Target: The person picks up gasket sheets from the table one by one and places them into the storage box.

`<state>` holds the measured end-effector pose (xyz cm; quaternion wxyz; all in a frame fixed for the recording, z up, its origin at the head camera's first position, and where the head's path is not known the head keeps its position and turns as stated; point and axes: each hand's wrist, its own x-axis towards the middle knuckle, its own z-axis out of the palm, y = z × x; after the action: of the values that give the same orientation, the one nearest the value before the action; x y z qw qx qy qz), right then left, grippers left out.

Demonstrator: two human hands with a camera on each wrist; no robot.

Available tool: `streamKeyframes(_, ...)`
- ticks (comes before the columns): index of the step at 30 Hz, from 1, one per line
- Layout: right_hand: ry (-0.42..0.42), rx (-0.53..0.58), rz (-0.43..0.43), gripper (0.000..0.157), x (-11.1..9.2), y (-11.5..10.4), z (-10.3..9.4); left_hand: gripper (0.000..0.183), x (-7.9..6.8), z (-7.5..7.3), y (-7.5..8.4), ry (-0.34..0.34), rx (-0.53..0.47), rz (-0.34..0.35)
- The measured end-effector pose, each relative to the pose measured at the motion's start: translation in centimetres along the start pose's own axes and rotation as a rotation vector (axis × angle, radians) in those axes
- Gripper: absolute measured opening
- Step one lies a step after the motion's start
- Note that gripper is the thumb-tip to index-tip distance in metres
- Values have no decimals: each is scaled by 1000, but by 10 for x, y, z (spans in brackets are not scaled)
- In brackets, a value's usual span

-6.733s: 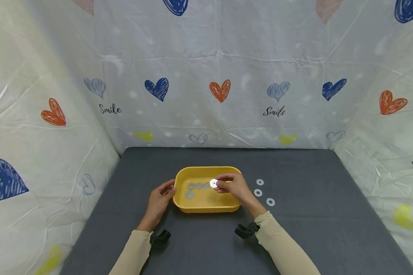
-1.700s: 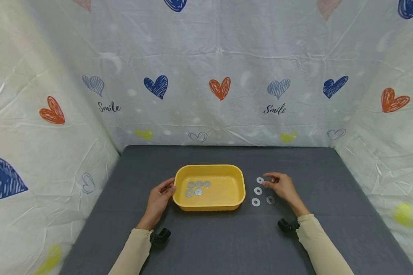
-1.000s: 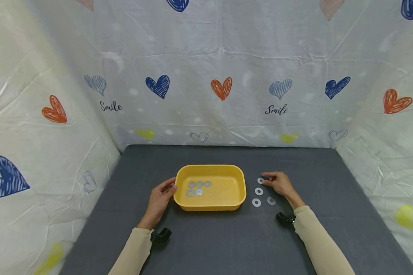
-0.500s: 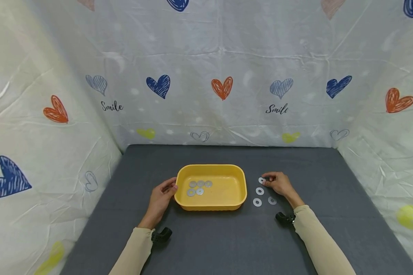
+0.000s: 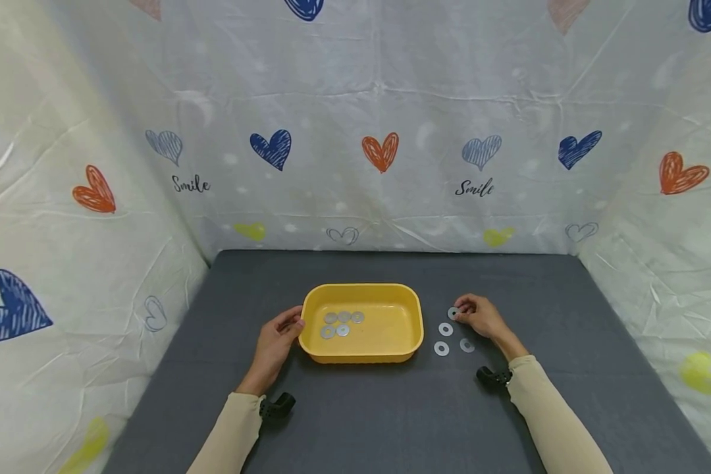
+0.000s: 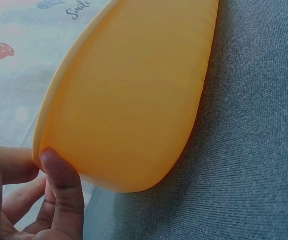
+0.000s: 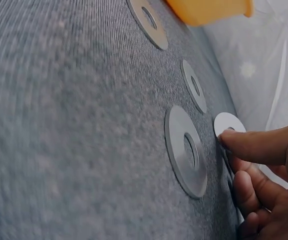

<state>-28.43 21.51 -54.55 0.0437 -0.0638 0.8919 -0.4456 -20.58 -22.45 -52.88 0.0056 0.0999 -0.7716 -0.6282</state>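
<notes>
At its left end, the yellow plastic tray (image 5: 385, 355) has its rim pinched between thumb and fingers of my left hand (image 5: 275, 342); the left wrist view shows the thumb (image 6: 63, 187) against the outer wall. Several flat metal washers lie inside, among them a washer (image 5: 343, 330) at the front. To the right of the tray my right hand (image 5: 484, 318) pinches a washer (image 7: 227, 121) by its edge, thumb on its face, tilted in the right wrist view. Close by, a washer (image 5: 446, 329), a second washer (image 5: 441, 349) and a duller third washer (image 5: 467, 345) lie flat.
A dark grey cloth covers the table (image 5: 361, 415). Behind it hangs a pale curtain (image 5: 326, 197) printed with hearts, with more curtain at both sides. Each wrist wears a black band, such as the right band (image 5: 493, 378).
Since the oldest frame, a washer from my right hand has come to lie in the tray, and that hand moved right. Lately its fingers closed on another washer, shifting it slightly. Left hand stays.
</notes>
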Motion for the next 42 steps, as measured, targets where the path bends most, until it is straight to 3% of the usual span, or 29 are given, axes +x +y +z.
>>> streamKeyframes(24,75,83,28,13,0,3,3,40,2,-1,-2,-10,-10,-2)
streamKeyframes(32,82,85,23,14,1,-3,-3,39,6,0,1,-14,-13,5)
streamKeyframes(42,108,172,67,17,-7,-11,-2,40,-1,-1,-1,-29,-26,18)
